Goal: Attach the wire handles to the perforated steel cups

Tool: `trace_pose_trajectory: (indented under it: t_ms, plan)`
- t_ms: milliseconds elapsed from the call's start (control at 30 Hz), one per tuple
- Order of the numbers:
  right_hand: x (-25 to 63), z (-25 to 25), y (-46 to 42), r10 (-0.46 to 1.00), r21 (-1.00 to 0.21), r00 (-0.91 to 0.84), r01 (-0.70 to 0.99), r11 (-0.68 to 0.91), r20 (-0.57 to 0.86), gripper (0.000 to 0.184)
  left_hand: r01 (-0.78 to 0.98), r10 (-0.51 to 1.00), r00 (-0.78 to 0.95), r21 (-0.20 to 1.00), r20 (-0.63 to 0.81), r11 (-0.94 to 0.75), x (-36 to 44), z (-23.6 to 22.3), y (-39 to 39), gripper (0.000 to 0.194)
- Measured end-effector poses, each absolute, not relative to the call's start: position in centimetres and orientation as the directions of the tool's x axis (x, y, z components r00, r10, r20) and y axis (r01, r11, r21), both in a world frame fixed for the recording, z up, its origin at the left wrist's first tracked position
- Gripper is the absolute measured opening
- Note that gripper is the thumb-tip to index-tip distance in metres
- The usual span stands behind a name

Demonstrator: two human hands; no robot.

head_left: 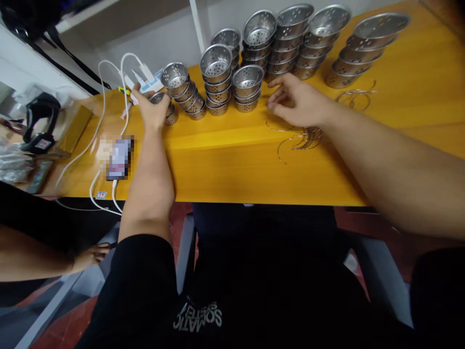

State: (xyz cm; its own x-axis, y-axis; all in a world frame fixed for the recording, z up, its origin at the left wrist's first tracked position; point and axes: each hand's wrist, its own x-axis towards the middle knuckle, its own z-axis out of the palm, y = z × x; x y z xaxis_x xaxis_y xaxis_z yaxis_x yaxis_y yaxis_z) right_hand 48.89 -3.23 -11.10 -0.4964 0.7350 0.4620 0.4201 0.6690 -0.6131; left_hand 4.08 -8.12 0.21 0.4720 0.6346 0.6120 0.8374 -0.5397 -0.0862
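My left hand (151, 109) reaches far forward on the yellow table (232, 165) and closes around a small perforated steel cup (160, 98) beside a leaning stack of the same cups (183, 89). My right hand (296, 101) hovers palm down over a heap of thin wire rings (300, 138), fingers curled loosely with the tips close to the wires. Whether it holds a wire is not visible.
Several stacks of perforated steel cups (250, 58) and wider bowls (363, 48) line the back of the table. More wire rings (354, 97) lie at right. A phone (119, 157), white cables (105, 97) and a charger sit at left. Another person's leg (47, 257) is at lower left.
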Motion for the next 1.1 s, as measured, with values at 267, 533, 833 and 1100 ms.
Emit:
trace_pose_trajectory:
  t_ms: [267, 533, 833, 1100]
  plan:
    - [50.7, -14.3, -0.5, 0.741, -0.613, -0.515, 0.436, 0.659, 0.431, 0.069, 0.753, 0.816, 0.017, 0.530, 0.577, -0.390, 0.7, -3.7, -4.0, 0.098]
    - [51.5, -15.5, 0.5, 0.752, -0.601, -0.520, 0.468, 0.648, 0.405, 0.068, 0.575, 0.784, -0.355, 0.780, 0.509, -0.246, -1.4, -4.7, 0.7, 0.114]
    - [50.8, -14.0, -0.8, 0.728, -0.582, -0.535, 0.452, 0.676, 0.429, 0.066, 0.680, 0.719, -0.349, 0.690, 0.601, -0.248, -0.6, -3.6, -0.2, 0.112]
    - [50.5, -13.2, -1.5, 0.725, -0.580, -0.533, 0.449, 0.680, 0.437, 0.065, 0.636, 0.615, -0.351, 0.662, 0.706, -0.397, -2.0, -4.1, 0.8, 0.091]
